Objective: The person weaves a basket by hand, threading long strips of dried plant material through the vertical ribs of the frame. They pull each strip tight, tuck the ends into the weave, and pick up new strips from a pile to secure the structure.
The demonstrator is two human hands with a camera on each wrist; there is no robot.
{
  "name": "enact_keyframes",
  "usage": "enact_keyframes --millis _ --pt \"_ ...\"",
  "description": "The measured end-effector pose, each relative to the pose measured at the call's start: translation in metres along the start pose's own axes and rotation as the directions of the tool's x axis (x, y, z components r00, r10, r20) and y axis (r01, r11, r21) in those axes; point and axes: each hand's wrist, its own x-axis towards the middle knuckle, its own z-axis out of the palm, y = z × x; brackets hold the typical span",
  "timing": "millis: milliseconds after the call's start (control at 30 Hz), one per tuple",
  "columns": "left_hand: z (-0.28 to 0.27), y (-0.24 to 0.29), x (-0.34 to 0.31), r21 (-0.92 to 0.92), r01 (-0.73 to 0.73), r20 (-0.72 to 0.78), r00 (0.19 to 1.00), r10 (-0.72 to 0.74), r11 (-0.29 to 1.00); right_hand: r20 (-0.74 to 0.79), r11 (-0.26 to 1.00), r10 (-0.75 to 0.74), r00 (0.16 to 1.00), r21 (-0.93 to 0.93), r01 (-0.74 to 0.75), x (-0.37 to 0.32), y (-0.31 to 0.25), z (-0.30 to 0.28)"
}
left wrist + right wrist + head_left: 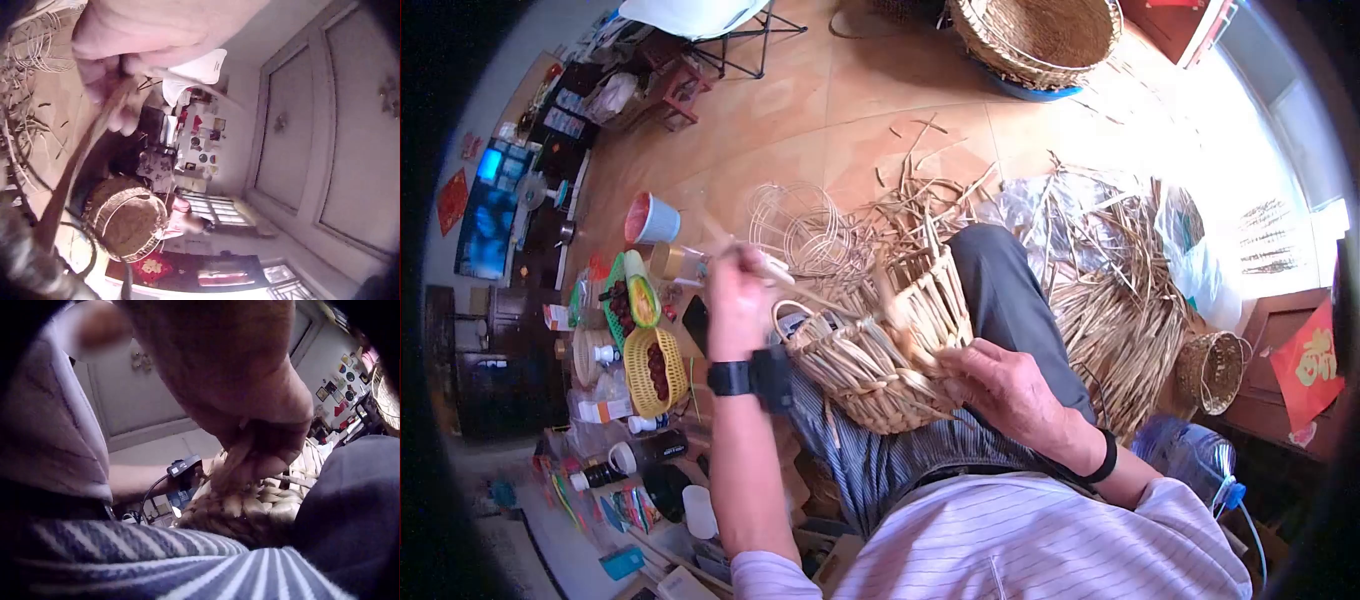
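A partly woven straw basket (880, 375) lies tilted on the person's lap, with a braided edge and a thin loop handle. My left hand (738, 295), blurred in the head view, is raised left of the basket and pinches a long straw strand (87, 140). In the left wrist view that strand runs down from the fingers toward the weave. My right hand (1012, 388) grips the basket's right side, near the braid. Close up in the right wrist view, its curled fingers hold a twisted bit of straw (234, 465) against the basket; the palm hides part of it.
Loose straw (1130, 330) is heaped on the floor at right, beside plastic sheeting. Wire rings (805, 225) lie ahead. A large round basket (1040, 40) stands at the back. Fruit baskets, including a yellow basket (640, 375), bottles and a bucket (655, 218) crowd the left side.
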Motion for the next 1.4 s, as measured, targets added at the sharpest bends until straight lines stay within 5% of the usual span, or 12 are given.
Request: enact_keyframes --millis 133,200,233,300,400,533,833,933,1033,1067,1167,1400 --pt "0.04 0.048 0.0 0.643 -0.201 -0.126 0.924 0.361 0.739 -0.022 0.999 -0.041 0.999 -0.009 0.041 0.006 0.0 -0.005" --pt "0.116 0.043 -0.048 0.836 -0.03 -0.027 0.995 0.095 0.548 -0.077 0.985 0.019 0.997 0.173 -0.005 0.016 0.013 -0.007" --pt "0.137 0.033 -0.065 0.91 0.031 -0.012 0.999 -0.05 0.414 -0.029 0.906 0.244 0.969 0.363 -0.217 0.024 0.006 -0.01" --pt "0.149 0.016 -0.082 0.905 0.065 0.098 0.929 -0.356 0.42 -0.088 0.947 0.164 0.983 0.294 -0.131 0.034 0.02 -0.001" --pt "0.151 -0.005 -0.089 0.926 -0.104 0.279 0.837 -0.471 0.364 -0.099 0.987 0.119 0.988 0.117 -0.108 0.043 0.018 0.004" --pt "0.149 -0.001 -0.094 0.842 0.053 0.295 0.788 -0.541 0.536 -0.107 0.97 0.139 0.985 0.214 -0.114 0.043 0.026 0.01" --pt "0.125 -0.012 -0.08 0.836 0.115 0.375 0.594 -0.712 0.537 -0.206 0.968 0.148 0.967 0.232 -0.098 0.038 0.025 0.029" --pt "0.108 -0.016 -0.073 0.678 0.411 0.378 0.516 -0.769 0.609 -0.163 0.922 0.214 0.963 0.361 -0.143 0.036 0.031 0.033" --pt "0.117 -0.009 -0.088 0.617 0.473 0.323 0.577 -0.75 0.629 -0.179 0.925 0.179 0.967 0.367 -0.103 0.035 0.032 0.035" --pt "0.125 -0.002 -0.099 0.671 0.39 0.321 0.613 -0.722 0.63 -0.213 0.947 0.125 0.969 0.316 -0.053 0.035 0.03 0.034" --pt "0.107 -0.012 -0.076 0.923 -0.026 0.355 0.44 -0.824 0.384 -0.219 0.996 -0.02 0.975 0.081 0.038 0.033 0.026 0.032" --pt "0.152 0.01 -0.089 0.93 0.056 0.324 0.341 -0.882 0.363 -0.039 0.951 -0.172 0.984 -0.267 0.156 0.022 0.019 0.015"
